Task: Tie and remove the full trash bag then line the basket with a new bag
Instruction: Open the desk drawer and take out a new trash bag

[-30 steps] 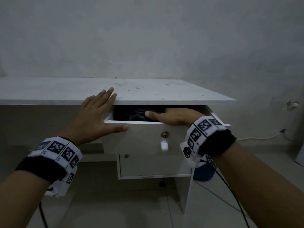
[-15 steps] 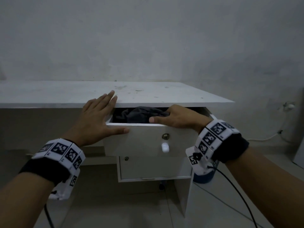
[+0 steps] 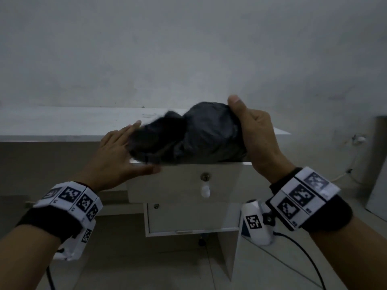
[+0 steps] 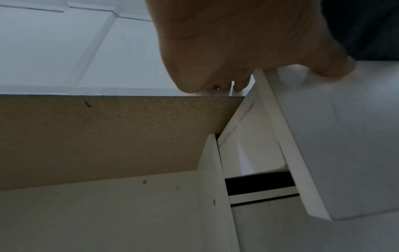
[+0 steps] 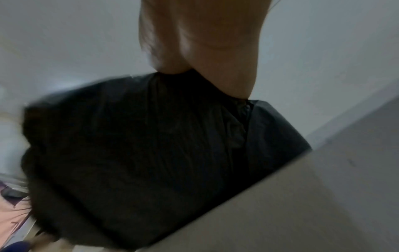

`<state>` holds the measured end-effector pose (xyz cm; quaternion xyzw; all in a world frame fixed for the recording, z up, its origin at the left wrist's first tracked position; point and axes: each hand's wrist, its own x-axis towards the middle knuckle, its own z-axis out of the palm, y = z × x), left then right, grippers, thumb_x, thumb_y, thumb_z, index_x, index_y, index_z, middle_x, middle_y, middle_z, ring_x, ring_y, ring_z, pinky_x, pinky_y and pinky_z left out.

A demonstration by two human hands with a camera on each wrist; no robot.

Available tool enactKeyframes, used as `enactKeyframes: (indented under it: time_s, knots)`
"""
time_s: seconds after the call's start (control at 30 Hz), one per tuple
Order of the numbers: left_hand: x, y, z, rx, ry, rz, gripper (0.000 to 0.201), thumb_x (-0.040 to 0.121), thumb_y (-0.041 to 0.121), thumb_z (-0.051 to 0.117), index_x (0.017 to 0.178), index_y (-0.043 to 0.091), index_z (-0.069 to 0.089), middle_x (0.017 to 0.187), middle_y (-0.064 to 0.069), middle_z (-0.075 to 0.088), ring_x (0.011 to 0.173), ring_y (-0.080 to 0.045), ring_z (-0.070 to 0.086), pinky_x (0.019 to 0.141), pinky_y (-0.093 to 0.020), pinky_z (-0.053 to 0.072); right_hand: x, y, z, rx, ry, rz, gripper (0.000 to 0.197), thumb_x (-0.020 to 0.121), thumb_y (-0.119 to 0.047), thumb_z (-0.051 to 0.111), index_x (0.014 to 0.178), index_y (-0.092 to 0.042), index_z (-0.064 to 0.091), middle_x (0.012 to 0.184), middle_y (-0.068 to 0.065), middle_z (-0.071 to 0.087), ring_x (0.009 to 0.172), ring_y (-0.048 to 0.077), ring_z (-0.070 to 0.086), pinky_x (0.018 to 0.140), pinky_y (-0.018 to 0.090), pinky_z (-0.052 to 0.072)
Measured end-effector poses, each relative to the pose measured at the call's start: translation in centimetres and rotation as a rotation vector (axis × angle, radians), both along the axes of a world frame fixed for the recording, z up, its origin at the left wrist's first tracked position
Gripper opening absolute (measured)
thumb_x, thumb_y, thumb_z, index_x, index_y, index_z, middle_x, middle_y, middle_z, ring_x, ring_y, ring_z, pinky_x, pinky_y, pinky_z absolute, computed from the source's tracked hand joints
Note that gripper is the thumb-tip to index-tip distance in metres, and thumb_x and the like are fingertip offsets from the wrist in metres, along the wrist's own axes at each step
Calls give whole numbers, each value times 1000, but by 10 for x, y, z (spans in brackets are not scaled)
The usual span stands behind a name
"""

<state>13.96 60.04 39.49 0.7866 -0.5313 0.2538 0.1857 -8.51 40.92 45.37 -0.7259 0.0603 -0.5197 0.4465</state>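
A crumpled black trash bag (image 3: 194,135) hangs above the open top drawer (image 3: 184,181) of a white desk, and it fills the right wrist view (image 5: 151,145). My right hand (image 3: 253,132) grips the bag's right end, thumb on top. My left hand (image 3: 117,155) lies flat with straight fingers on the drawer's left front corner and the desk edge, thumb along the drawer front; the left wrist view shows that hand (image 4: 237,51) pressing the drawer edge. The basket and the full bag are hidden from all views.
The white desk top (image 3: 73,122) runs left along a grey wall. Below the drawer is a shut cabinet door (image 3: 192,218), with a blue object (image 3: 244,229) on the floor behind my right wrist. A cable and wall socket (image 3: 359,140) sit at the right.
My right hand has lifted the black bag up out of the drawer, from inside it to above the desk edge. The left hand has stayed on the drawer's corner.
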Motion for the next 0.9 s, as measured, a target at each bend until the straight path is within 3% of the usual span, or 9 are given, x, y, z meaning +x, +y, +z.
enactKeyframes:
  time_s: [0.13,0.3,0.4,0.53,0.6,0.67,0.77,0.87,0.9]
  knots:
    - [-5,0,-1,35,-21,74,121,58,99,4,151,21,5,156,12,-6,146,-8,1,118,-34,1,-23,17,3,-244,295,79,60,87,-59,46,51,-12,36,51,6,29,44,16,28,43,23,25]
    - [-6,-3,-3,43,-41,139,123,60,98,10,154,19,7,161,7,-1,148,-13,4,118,-35,0,-33,24,-17,-633,777,42,58,87,-67,28,64,-17,46,64,-4,52,57,9,47,60,20,39]
    - [-7,-3,-3,55,-30,140,124,59,98,9,154,19,6,162,7,-1,148,-13,3,118,-35,0,-37,25,-21,-638,986,86,57,89,-67,23,88,-21,57,90,-2,62,86,14,59,85,37,48]
    - [-6,-2,-3,43,-26,138,127,56,99,8,154,18,9,162,5,2,148,-14,5,119,-36,1,-51,27,-29,-585,1231,110,65,89,-68,19,101,-17,57,102,2,63,96,18,61,94,37,46]
    - [-7,-3,-3,34,-35,135,127,57,99,9,154,17,10,162,3,5,148,-16,7,118,-35,1,-55,22,-39,-491,1340,133,73,89,-69,18,110,-14,61,110,3,64,102,17,61,91,28,47]
    - [-9,-3,-3,43,-31,128,124,60,97,14,154,16,9,162,2,3,148,-17,6,118,-35,-1,-58,17,-51,-362,1425,195,69,90,-68,19,102,-19,67,105,-7,66,94,4,62,76,12,44]
    - [-10,-3,-4,51,-30,129,123,61,96,15,154,17,7,163,2,3,148,-17,5,118,-36,0,-60,9,-69,-395,1314,186,58,83,-72,28,86,-28,65,88,-12,66,82,2,62,78,21,50]
    - [-8,-3,-5,45,-49,124,127,58,98,5,154,16,10,162,1,6,148,-18,8,119,-37,2,-59,13,-80,-581,726,-144,42,82,-66,48,79,-24,52,69,-7,57,64,10,56,60,30,49]
    - [-8,-3,-5,46,-52,127,127,57,98,2,153,16,11,162,0,7,148,-18,8,119,-37,2,-57,19,-78,-646,557,-253,39,82,-62,54,84,-23,47,73,-9,54,61,12,53,56,30,46]
